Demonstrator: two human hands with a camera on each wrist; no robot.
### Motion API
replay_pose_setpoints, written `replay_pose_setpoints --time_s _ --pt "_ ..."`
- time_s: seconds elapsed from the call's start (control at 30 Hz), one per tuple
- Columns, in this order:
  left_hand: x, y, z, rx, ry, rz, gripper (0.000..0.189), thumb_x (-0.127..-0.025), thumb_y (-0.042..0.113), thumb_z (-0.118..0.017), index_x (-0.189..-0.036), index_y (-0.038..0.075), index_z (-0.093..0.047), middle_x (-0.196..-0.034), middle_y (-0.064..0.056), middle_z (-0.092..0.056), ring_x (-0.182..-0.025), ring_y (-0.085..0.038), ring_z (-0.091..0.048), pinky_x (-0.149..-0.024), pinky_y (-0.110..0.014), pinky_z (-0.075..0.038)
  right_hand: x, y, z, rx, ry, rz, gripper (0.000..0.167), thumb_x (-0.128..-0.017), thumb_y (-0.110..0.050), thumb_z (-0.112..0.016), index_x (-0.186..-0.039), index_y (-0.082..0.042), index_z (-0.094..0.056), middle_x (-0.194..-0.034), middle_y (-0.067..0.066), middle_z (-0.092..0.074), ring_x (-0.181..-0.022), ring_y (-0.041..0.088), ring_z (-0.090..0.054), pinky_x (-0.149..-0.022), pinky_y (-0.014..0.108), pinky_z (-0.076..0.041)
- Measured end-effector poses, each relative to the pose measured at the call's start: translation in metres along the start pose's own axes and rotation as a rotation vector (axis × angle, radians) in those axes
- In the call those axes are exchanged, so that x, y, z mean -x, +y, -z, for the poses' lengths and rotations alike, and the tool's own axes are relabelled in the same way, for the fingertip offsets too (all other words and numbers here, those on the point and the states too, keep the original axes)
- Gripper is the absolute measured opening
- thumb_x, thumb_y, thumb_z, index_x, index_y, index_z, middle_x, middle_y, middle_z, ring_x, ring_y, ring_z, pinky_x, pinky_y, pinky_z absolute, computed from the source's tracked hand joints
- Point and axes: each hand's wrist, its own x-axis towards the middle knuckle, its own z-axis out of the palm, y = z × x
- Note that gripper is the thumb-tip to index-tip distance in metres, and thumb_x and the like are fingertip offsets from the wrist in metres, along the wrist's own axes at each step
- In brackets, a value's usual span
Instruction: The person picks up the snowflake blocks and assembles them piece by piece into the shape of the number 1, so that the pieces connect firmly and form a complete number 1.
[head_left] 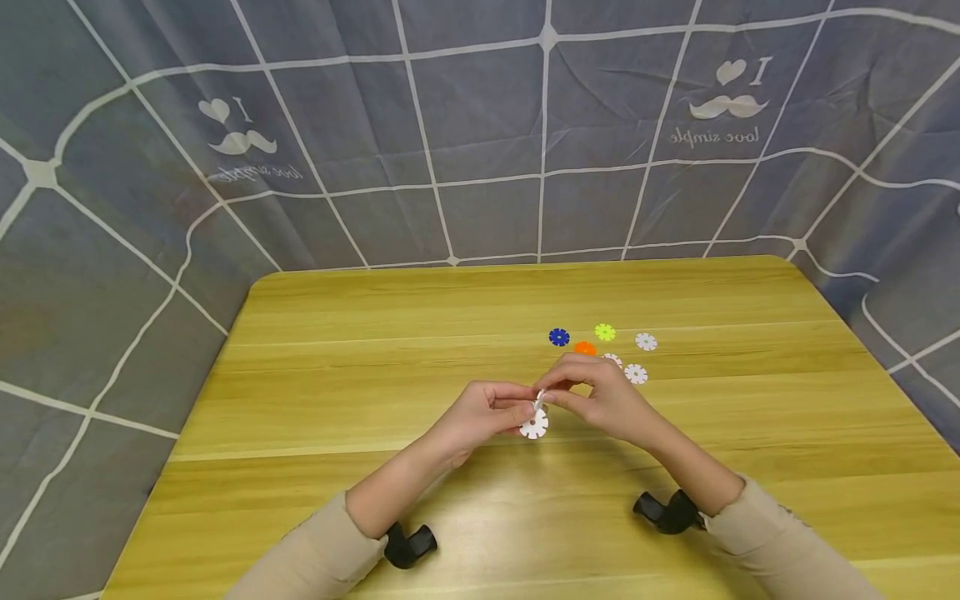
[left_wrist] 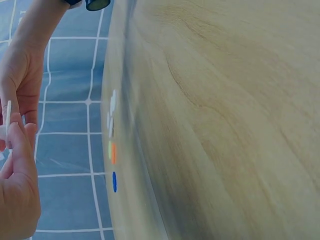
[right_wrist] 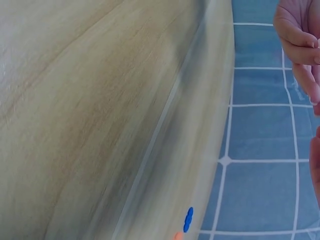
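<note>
In the head view my left hand (head_left: 480,419) pinches a white notched disc (head_left: 533,427) between thumb and fingers. My right hand (head_left: 603,398) pinches a second white disc (head_left: 540,400), turned nearly edge-on. The two pieces meet between my fingertips above the table; whether their slots interlock I cannot tell. In the left wrist view a white disc (left_wrist: 8,120) shows as a thin upright edge among the fingers. At the right border of the right wrist view, only parts of the hands are visible, and the discs they hold are hardly seen.
Beyond my right hand lie notched discs on the wooden table (head_left: 337,375): blue (head_left: 558,337), yellow-green (head_left: 604,332), orange (head_left: 585,347) and several white ones (head_left: 636,374). One white disc is partly covered by the hand. A grey curtain (head_left: 487,125) hangs behind the table.
</note>
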Motion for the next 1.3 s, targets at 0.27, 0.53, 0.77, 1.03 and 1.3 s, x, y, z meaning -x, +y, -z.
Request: replay_pose_setpoints --time_s 0.27,0.53,0.77,1.03,1.3 --pt "0.001 0.003 -0.001 0.044 -0.022 0.016 0.032 -0.092 0.004 -0.057 -0.119 -0.014 -0.055 -0.111 -0.024 -0.062 -0.089 -0.013 -0.064 -0.084 -0.038 -0.052 0.0 0.0 -0.002 -0.003 -0.016 -0.015 0.014 -0.082 -0.003 -0.069 -0.094 -0.01 -0.071 -0.084 0.002 -0.066 -0.073 0.01 -0.055 -0.06 0.023 -0.047" --pt "0.001 0.003 -0.001 0.063 -0.015 0.007 0.033 -0.092 0.005 -0.058 -0.118 -0.014 -0.055 -0.113 -0.029 -0.059 -0.086 -0.011 -0.064 -0.083 -0.036 -0.053 -0.001 0.003 -0.003 0.002 -0.021 -0.03 0.016 -0.082 -0.003 -0.07 -0.095 -0.011 -0.071 -0.086 -0.006 -0.065 -0.074 0.009 -0.056 -0.061 0.024 -0.049" --pt "0.0 0.001 -0.001 0.069 0.012 0.021 0.032 -0.091 0.006 -0.059 -0.117 -0.014 -0.056 -0.112 -0.028 -0.06 -0.086 -0.012 -0.064 -0.082 -0.034 -0.053 -0.001 0.003 -0.003 -0.007 -0.035 -0.052 0.015 -0.083 -0.004 -0.069 -0.097 -0.009 -0.07 -0.087 -0.001 -0.067 -0.076 0.01 -0.057 -0.064 0.025 -0.05" --pt "0.0 -0.002 0.001 0.03 0.082 0.038 0.034 -0.09 0.007 -0.06 -0.118 -0.013 -0.056 -0.11 -0.023 -0.063 -0.086 -0.012 -0.063 -0.082 -0.031 -0.053 0.002 0.007 -0.002 0.003 -0.028 -0.121 0.017 -0.083 -0.008 -0.07 -0.1 -0.008 -0.07 -0.09 0.0 -0.066 -0.077 0.011 -0.059 -0.069 0.026 -0.052" --pt "0.0 -0.007 0.005 0.023 0.112 0.069 0.04 -0.092 0.01 -0.059 -0.122 -0.014 -0.052 -0.115 -0.024 -0.06 -0.094 -0.015 -0.062 -0.089 -0.034 -0.05 0.011 0.015 0.004 0.011 -0.022 -0.177 0.019 -0.083 -0.007 -0.07 -0.102 -0.004 -0.069 -0.09 0.008 -0.067 -0.076 0.01 -0.059 -0.07 0.026 -0.052"
